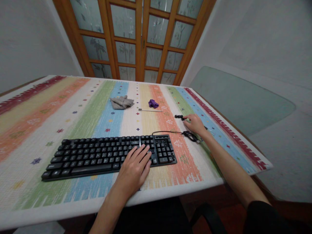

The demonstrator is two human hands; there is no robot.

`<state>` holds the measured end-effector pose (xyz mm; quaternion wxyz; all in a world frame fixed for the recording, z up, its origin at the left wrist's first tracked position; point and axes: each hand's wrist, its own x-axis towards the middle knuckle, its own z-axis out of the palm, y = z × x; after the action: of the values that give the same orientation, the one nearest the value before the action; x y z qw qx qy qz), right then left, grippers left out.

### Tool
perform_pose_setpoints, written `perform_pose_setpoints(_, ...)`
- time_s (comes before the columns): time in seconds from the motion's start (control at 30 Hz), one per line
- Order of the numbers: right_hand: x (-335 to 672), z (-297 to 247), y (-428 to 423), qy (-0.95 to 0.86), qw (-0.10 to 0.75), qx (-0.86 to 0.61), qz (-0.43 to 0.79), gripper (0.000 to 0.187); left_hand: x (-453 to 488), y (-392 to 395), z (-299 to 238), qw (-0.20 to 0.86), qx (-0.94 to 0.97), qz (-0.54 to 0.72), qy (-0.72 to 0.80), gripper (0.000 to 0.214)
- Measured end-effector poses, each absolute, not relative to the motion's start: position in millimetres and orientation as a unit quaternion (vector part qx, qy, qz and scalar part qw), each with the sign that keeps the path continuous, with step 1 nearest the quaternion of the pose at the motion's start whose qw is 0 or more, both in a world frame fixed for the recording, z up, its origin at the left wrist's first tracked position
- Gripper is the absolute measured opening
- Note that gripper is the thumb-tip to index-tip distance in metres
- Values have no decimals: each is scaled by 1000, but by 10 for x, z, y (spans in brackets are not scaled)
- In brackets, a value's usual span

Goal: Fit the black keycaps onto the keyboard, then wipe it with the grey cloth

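A black computer keyboard (90, 157) lies along the near side of the table. My left hand (135, 165) rests on its right part, fingers stretched over the keys beside the number pad. A pale strip among the upper keys, just above those fingers, looks bare of keycaps. To the right, beyond the keyboard, a short row of small black keycaps (179, 116) lies on the tablecloth. My right hand (195, 123) is at the row's right end, fingertips pinched on a keycap there, partly hidden by the fingers. Below it sits the keyboard's bundled cable (190, 136).
A crumpled grey cloth (121, 102) and a small purple cloth (153, 103) lie farther back. Between them and the keyboard is a thin metal rod (151, 110) with a small dark end. The striped tablecloth (80, 130) covers the table; glass-paned doors (141, 42) stand behind.
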<state>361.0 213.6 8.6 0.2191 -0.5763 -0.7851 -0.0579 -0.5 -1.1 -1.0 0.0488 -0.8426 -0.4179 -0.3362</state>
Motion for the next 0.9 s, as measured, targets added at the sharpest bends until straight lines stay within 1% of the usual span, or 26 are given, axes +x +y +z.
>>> perform_pose_setpoints(0.27,3538,261,2012,-806,245,-538,-37,10,-4,-14,-27,36,-840,-342,-419,34)
perform_pose_setpoints(0.33,3412,352,1851,-821,275,-500,-7,11,-4,-13,-27,39,-841,-343,-418,33)
perform_pose_setpoints(0.4,3233,437,1626,-843,315,-433,49,14,-4,-13,-20,43,-841,-341,-417,33)
perform_pose_setpoints(0.53,2865,513,1172,-891,306,-302,147,11,-1,-16,-9,40,-842,-339,-419,33)
perform_pose_setpoints(0.63,2717,474,999,-909,298,-242,165,7,0,-16,-13,36,-841,-340,-419,34)
perform_pose_setpoints(0.9,2689,414,993,-918,271,-244,153,8,-1,-4,-32,43,-842,-341,-416,33)
